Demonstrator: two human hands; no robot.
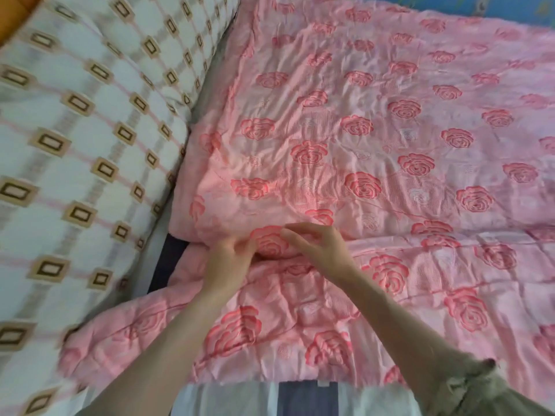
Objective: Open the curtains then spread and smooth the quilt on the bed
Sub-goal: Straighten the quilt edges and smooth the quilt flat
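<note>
A pink quilt [375, 139] with red rose print covers most of the bed, wrinkled and folded over itself along a ridge running left to right. My left hand [228, 256] pinches the folded edge at the ridge's left part. Just to its right, my right hand [324, 247] rests on top of the same fold with its fingers curled over the fabric. Both forearms reach in from the bottom of the view. No curtains are in view.
A large white pillow [81, 151] with brown rectangle pattern lies along the left side. A striped white and dark sheet [303, 399] shows at the near edge. A blue patterned surface [468, 7] lies beyond the quilt's far edge.
</note>
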